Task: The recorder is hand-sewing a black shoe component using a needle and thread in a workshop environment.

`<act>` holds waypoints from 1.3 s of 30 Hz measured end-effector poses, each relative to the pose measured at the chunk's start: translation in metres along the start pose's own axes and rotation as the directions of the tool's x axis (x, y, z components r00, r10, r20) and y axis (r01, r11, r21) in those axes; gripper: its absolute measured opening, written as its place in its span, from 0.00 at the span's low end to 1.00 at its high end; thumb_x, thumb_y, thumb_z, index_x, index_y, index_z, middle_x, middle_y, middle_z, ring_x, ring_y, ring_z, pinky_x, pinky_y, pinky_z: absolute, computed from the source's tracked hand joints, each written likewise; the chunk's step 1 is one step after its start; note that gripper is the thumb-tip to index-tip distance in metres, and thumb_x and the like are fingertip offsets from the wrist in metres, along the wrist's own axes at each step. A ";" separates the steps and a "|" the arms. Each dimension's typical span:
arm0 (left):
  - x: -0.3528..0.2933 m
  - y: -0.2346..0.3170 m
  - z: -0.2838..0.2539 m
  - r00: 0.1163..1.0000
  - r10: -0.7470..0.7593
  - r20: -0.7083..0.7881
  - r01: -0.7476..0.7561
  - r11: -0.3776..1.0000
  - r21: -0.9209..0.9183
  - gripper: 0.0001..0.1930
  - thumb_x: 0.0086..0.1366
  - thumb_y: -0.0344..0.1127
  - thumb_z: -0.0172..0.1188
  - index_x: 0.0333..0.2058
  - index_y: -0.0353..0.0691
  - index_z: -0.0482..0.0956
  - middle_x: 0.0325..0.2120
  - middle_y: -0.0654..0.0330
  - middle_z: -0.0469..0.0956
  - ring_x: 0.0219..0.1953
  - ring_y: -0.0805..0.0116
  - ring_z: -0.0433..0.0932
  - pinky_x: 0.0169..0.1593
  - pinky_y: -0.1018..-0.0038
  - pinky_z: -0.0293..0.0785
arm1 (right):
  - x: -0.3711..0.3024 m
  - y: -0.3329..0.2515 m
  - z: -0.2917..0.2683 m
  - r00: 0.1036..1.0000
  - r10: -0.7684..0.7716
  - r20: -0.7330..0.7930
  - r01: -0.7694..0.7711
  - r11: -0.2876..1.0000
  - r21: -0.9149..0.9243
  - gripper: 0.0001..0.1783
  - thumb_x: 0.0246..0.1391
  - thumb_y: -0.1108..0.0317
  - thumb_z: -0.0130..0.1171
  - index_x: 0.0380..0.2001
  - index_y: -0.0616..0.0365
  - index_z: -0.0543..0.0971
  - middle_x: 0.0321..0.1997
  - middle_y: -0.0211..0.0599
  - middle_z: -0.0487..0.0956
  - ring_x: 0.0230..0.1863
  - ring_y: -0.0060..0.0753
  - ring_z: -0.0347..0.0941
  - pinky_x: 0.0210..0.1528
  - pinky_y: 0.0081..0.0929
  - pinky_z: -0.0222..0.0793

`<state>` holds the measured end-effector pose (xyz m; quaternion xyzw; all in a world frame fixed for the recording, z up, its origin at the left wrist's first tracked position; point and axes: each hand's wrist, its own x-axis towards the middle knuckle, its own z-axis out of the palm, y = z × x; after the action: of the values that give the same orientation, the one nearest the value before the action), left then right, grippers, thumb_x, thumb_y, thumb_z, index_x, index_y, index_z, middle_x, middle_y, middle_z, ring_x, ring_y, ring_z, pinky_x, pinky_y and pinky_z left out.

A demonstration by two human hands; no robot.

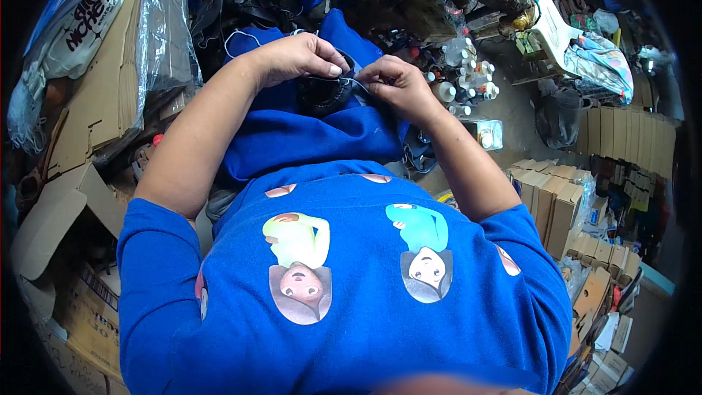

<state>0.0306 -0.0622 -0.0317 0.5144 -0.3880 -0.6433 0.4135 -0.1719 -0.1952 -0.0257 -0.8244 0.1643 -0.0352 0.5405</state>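
My left hand (298,57) and my right hand (395,84) meet over my lap, fingertips almost touching. Thumb and forefinger of each are pinched on a thin pale thread (354,82). Just below the fingers, a black rounded thing with a ridged edge (322,96) rests on the blue cloth (314,135) across my lap; its far part is hidden by my left hand, and its kind does not show. A loose white cord (232,38) loops out on the cloth to the left of my left wrist.
Flattened cardboard (110,102) and clear plastic wrap (164,22) stand at the left. Several small bottles (464,80) crowd the floor beyond my right hand. Stacked cardboard boxes (548,194) line the right side, with a white chair (552,29) farther back.
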 end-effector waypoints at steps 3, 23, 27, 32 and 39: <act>0.003 -0.004 -0.003 0.999 0.021 0.041 -0.021 1.000 0.014 0.16 0.56 0.34 0.62 0.43 0.34 0.81 0.32 0.64 0.80 0.35 0.77 0.75 0.45 0.81 0.69 | -0.007 -0.004 0.002 0.995 -0.084 -0.044 0.076 0.984 -0.161 0.15 0.43 0.79 0.63 0.37 0.51 0.83 0.31 0.30 0.75 0.34 0.22 0.74 0.38 0.19 0.70; 0.005 0.000 -0.003 0.990 0.010 0.142 -0.048 0.963 0.263 0.20 0.53 0.27 0.57 0.47 0.36 0.80 0.45 0.57 0.76 0.48 0.66 0.73 0.57 0.74 0.62 | 0.013 -0.057 -0.016 0.954 -0.088 0.286 0.253 0.748 -0.613 0.09 0.47 0.72 0.59 0.33 0.50 0.83 0.32 0.42 0.76 0.34 0.46 0.76 0.37 0.38 0.73; 0.006 0.000 -0.004 0.984 0.016 0.176 -0.072 0.945 0.320 0.21 0.54 0.27 0.57 0.49 0.35 0.78 0.41 0.58 0.77 0.45 0.67 0.74 0.55 0.74 0.65 | 0.023 -0.062 -0.015 0.922 -0.035 0.386 0.331 0.589 -0.737 0.08 0.46 0.73 0.58 0.31 0.52 0.83 0.32 0.43 0.75 0.35 0.45 0.76 0.36 0.34 0.72; 0.013 -0.006 -0.004 0.991 0.124 0.043 -0.131 0.938 0.322 0.18 0.51 0.20 0.58 0.44 0.33 0.77 0.32 0.63 0.79 0.37 0.73 0.75 0.49 0.77 0.70 | 0.036 -0.053 -0.013 0.905 -0.027 0.426 0.329 0.679 -0.656 0.08 0.44 0.73 0.59 0.29 0.51 0.83 0.31 0.42 0.75 0.35 0.45 0.75 0.38 0.36 0.72; 0.020 -0.009 -0.003 0.983 0.142 -0.117 -0.097 0.942 0.322 0.13 0.48 0.19 0.63 0.33 0.36 0.76 0.27 0.67 0.76 0.32 0.79 0.73 0.42 0.77 0.73 | 0.036 -0.024 -0.003 0.936 -0.076 0.343 0.253 0.824 -0.507 0.09 0.45 0.73 0.62 0.33 0.55 0.83 0.30 0.38 0.78 0.32 0.35 0.76 0.36 0.28 0.73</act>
<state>0.0293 -0.0774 -0.0476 0.5927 -0.4865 -0.5095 0.3904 -0.1332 -0.2003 -0.0075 -0.9499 0.0088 0.0945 0.2979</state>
